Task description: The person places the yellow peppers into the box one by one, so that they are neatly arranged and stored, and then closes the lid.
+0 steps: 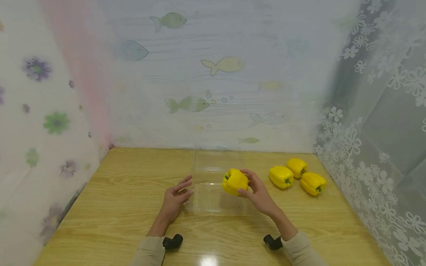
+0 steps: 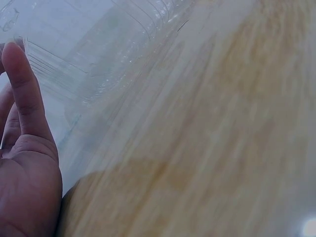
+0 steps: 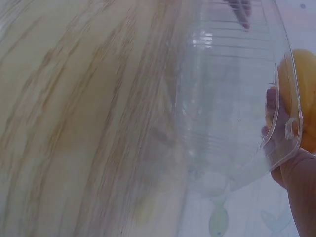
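A glossy yellow, blocky bell pepper (image 1: 234, 182) with a green stem is sitting in the right-hand grip (image 1: 257, 193), thumb and fingers curling round it, over the clear thin plastic container (image 1: 209, 198). It's probably feeling light, firm, slightly slippery, bruisable; the broad sides are offering the best hold. Left-hand grip (image 1: 175, 200) is holding nothing, fingers loosely extending by the container's left side; can't tell contact. Three similar yellow peppers (image 1: 281, 177) are lying rightward on the wood-grain table (image 1: 128, 187).
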A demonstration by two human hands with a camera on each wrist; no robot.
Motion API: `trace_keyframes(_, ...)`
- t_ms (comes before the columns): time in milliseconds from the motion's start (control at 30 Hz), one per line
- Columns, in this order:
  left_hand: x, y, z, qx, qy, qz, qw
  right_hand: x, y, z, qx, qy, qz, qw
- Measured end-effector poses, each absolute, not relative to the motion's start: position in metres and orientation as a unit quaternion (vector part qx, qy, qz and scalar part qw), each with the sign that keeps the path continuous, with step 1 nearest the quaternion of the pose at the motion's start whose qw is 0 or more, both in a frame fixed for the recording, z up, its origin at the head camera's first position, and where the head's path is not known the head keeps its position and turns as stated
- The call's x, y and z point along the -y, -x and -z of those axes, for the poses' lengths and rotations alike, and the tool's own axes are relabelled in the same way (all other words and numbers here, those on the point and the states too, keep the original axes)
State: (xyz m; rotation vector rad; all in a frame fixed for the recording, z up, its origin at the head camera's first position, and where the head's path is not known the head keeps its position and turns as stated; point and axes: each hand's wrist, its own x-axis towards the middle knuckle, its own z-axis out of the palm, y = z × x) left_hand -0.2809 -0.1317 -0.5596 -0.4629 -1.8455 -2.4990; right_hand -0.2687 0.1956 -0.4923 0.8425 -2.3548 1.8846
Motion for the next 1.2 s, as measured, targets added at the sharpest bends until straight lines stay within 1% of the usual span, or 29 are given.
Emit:
trace_keyframes(267,0.132,0.281,0.559,0.585,0.142,0.799,-0.003,-0.183,0.269,0.489,0.747,-0.269,-0.607,-0.021)
trace_keyframes(533,0.131,0.282,0.559,0.587,0.141,0.797,-0.005,-0.174,0.272,0.491,0.75,-0.265,-0.606,-0.027)
trace_keyframes(867,0.132,0.282,0.56,0.591,0.147,0.793,0.0,-0.164,0.275,0.492,0.754,-0.254,-0.603,-0.057)
trace_keyframes(1200,0.132,0.283,0.56,0.592,0.152,0.791,0.003,-0.157,0.28,0.497,0.757,-0.261,-0.596,-0.06)
